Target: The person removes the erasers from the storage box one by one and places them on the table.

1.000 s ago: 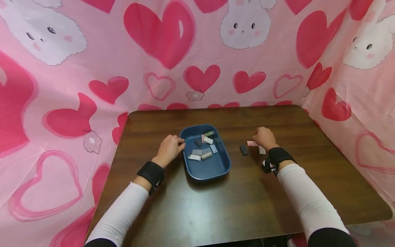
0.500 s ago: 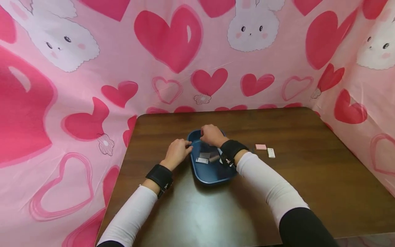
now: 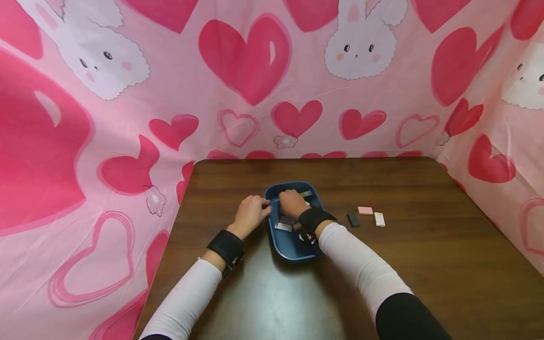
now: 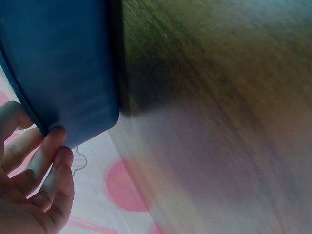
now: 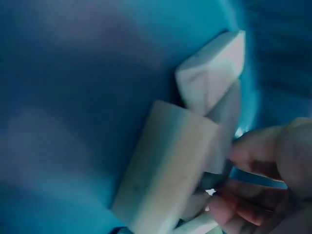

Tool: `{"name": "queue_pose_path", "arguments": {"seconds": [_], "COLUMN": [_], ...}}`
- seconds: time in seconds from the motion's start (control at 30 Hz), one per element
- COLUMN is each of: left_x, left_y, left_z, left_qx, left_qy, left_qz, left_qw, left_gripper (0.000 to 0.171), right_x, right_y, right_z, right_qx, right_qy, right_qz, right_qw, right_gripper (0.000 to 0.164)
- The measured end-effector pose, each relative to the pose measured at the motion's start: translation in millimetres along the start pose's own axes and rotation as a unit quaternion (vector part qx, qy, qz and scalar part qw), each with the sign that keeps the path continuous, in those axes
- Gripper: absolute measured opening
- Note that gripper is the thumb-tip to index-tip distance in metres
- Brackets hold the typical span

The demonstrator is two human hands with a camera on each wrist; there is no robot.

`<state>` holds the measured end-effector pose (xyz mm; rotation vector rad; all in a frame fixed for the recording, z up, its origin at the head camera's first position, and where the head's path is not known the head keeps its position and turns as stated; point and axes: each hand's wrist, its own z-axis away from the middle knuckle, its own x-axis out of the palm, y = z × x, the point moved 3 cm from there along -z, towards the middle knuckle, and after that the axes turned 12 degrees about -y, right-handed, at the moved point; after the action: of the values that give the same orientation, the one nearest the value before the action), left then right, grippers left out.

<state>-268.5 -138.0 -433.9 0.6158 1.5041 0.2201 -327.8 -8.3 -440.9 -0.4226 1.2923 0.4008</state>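
Note:
A blue plastic tray (image 3: pixel 293 257) holding several small block erasers sits mid-table. My left hand (image 3: pixel 248 216) pinches its left rim; in the left wrist view the fingertips (image 4: pixel 57 134) lie against the outer wall. My right hand (image 3: pixel 293 203) reaches down into the tray with curled fingers. In the right wrist view its thumb and fingers close around a dark eraser (image 5: pixel 210 181), partly hidden under a grey eraser (image 5: pixel 225 122). Beside these lie a cream eraser (image 5: pixel 163 168) and a white eraser (image 5: pixel 212 68). A greenish eraser (image 3: pixel 305 193) shows at the far corner.
Right of the tray on the brown wooden table (image 3: pixel 408 264) lie a black eraser (image 3: pixel 353 219), a pink eraser (image 3: pixel 364 210) and a white eraser (image 3: pixel 379 219). A pink heart-and-rabbit cloth (image 3: pixel 242 56) hangs behind the table.
My right hand has moved left from beside the pink eraser into the tray and lowered among the erasers. My left hand stays at the rim. The head view has shifted slightly.

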Motion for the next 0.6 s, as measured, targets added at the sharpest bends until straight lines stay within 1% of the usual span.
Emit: {"name": "queue_pose_path", "arguments": {"seconds": [0.13,0.2,0.33,0.4,0.47,0.53,0.6], "left_x": [-3.7,-5.8,-6.7,-4.9,-2.7,-1.8,-3.0], "left_y": [-0.6,-0.8,-1.5,-1.7,-2.9,-4.5,-6.9], "left_z": [-0.8,-1.3,-2.5,-2.6,-2.4,-1.9,-1.3], "left_qx": [0.005,0.006,0.007,0.011,0.009,0.002,-0.008], "left_qy": [-0.017,-0.026,-0.035,-0.035,-0.037,-0.038,-0.041], "left_qz": [0.006,0.01,0.021,0.016,0.018,0.022,0.032], "left_qw": [0.9998,0.9996,0.9992,0.9992,0.9991,0.999,0.9986], "left_gripper": [0.026,0.028,0.029,0.029,0.029,0.03,0.031], "right_x": [5.1,5.5,-3.1,-13.8,-28.8,-46.7,-63.2], "right_y": [-1.2,-1.3,1.1,6.0,16.3,33.2,57.3], "right_z": [-0.8,-1.4,0.7,4.6,9.9,17.9,29.0], "right_qx": [-0.001,-0.007,-0.027,-0.029,-0.027,-0.017,-0.001], "right_qy": [0.015,0.018,0.015,0.012,0.02,0.039,0.061], "right_qz": [0.018,0.018,-0.02,-0.053,-0.075,-0.093,-0.111], "right_qw": [1.0,1.0,0.999,0.998,0.997,0.995,0.992], "right_gripper": [0.012,0.01,0.008,0.011,0.016,0.02,0.023]}}
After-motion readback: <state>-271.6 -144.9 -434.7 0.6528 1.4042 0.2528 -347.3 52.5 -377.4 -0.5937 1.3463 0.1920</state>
